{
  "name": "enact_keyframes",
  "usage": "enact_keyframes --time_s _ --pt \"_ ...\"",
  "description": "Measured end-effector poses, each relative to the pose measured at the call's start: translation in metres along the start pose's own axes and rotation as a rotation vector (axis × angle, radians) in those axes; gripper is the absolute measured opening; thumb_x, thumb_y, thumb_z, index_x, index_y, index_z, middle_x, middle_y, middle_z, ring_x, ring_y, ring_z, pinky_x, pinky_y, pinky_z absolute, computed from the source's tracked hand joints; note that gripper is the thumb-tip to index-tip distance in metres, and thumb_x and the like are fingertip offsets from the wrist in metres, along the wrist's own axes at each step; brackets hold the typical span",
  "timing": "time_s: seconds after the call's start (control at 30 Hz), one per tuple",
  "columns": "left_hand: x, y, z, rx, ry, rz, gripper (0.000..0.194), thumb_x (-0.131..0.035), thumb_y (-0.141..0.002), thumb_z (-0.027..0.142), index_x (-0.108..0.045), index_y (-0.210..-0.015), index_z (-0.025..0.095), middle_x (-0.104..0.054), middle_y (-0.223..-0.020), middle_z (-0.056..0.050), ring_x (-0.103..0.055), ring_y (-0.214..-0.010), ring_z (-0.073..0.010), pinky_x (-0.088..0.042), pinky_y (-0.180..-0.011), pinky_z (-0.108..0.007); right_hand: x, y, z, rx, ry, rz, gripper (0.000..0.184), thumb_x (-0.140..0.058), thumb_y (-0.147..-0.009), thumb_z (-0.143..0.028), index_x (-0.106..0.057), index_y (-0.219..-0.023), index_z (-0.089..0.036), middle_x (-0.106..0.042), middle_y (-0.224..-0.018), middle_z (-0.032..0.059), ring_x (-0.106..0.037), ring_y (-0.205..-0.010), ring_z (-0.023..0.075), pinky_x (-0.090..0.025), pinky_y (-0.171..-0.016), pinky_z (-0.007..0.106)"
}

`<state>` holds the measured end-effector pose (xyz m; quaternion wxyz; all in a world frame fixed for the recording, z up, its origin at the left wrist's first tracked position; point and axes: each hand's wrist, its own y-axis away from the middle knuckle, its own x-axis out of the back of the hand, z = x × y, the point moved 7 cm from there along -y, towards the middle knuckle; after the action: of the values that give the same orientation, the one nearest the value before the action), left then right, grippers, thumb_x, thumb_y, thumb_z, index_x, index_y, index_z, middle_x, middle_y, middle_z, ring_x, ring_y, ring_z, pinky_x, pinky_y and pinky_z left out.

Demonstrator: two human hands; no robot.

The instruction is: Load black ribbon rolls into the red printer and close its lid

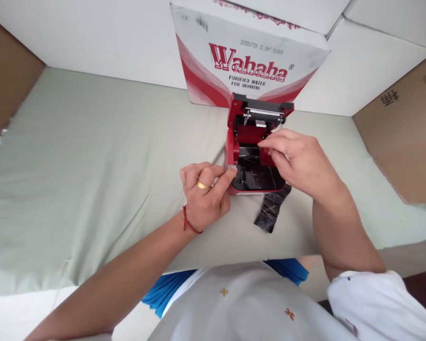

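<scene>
Well left of the red printer [229,149]: a brown cardboard box [7,76], cut off by the view edge. Pale green cloth [92,156] runs under the printer and out to both sides of it.

Left hand [208,192]: just left of the printer's front, index finger extended onto its front-left corner, other fingers curled. Gold ring [203,185] on one finger, red string bracelet [185,221] at the wrist. Can't tell if the thumb grips anything.

Printer sits between the two hands, lid [262,111] up at its rear, bay facing the wearer. Behind it, a white and red Wahaha carton [248,66]. Glossy dark sheet [261,177] lies across the printer's front section; a crinkled dark strip [272,208] sticks out past its front-right edge onto the cloth.

Right hand [305,163]: over the printer's right side, fingertips reaching into the bay. Can't tell if they're closed on anything. Hands are apart from each other.

Well right of the printer: second cardboard box [408,128], dark marking on its side.
</scene>
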<state>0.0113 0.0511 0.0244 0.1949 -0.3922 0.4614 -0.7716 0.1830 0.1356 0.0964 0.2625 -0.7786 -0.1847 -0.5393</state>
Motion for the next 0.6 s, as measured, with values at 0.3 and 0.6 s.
enact_keyframes --time_s 0.3,0.6 --pt "0.001 -0.006 0.027 -0.223 0.141 -0.060 0.024 -0.066 -0.091 0.021 -0.070 -0.114 0.018 -0.077 -0.098 -0.005 -0.072 -0.100 -0.0219 -0.053 -0.100 -0.043 -0.048 -0.052 0.004 -0.175 0.450 -0.448 0.027 -0.063 -0.094 -0.023 -0.074 -0.118 -0.018 -0.079 -0.119 0.0156 -0.075 -0.107 0.0373 -0.047 -0.071 0.039" --pt "-0.003 -0.003 0.026 -0.187 0.160 -0.072 0.015 -0.070 -0.094 0.017 -0.065 -0.107 0.023 -0.079 -0.099 -0.004 -0.075 -0.102 -0.0224 -0.052 -0.095 -0.042 -0.054 -0.050 0.006 -0.185 0.483 -0.456 0.025 -0.065 -0.092 -0.026 -0.075 -0.114 -0.019 -0.080 -0.113 0.0147 -0.074 -0.105 0.0368 -0.045 -0.069 0.038"
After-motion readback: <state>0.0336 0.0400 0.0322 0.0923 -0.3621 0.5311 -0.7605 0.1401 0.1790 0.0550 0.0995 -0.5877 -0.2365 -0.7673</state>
